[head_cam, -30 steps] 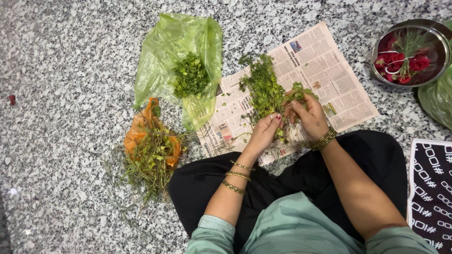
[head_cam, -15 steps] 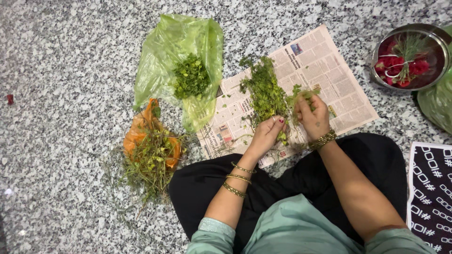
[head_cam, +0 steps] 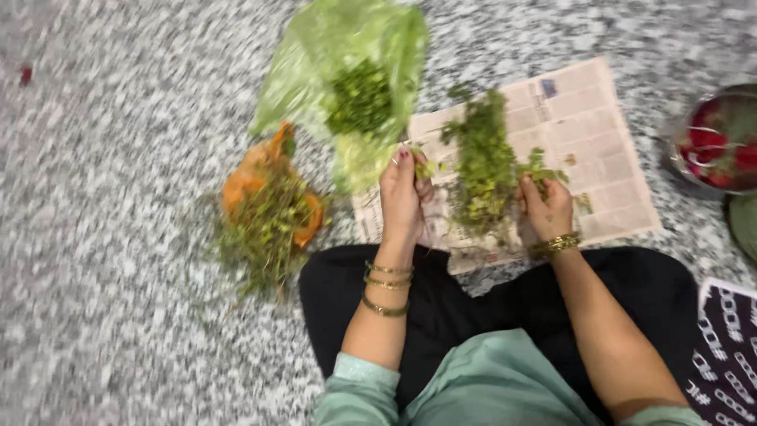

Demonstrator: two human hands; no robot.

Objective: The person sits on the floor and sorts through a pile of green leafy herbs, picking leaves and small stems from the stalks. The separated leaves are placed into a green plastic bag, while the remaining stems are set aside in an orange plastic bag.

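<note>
My left hand (head_cam: 404, 197) is raised over the left edge of a newspaper sheet (head_cam: 583, 134), pinching a small bit of green leaves at its fingertips, close to the green plastic bag (head_cam: 331, 63). My right hand (head_cam: 544, 209) grips a leafy green sprig beside the heap of herbs (head_cam: 482, 162) lying on the newspaper. A pile of plucked green leaves (head_cam: 361, 99) rests on the green bag. Both wrists wear gold bangles. The frame is motion-blurred.
An orange bag with a heap of stems and stalks (head_cam: 268, 217) lies left of my knees on the speckled stone floor (head_cam: 118, 237). A metal bowl with red items (head_cam: 714, 146) stands at the right edge. A dark patterned cloth (head_cam: 725, 355) is at lower right.
My left hand has moved left, away from the right hand, carrying a bit of leaves toward the green bag. The camera view has shifted and blurred.
</note>
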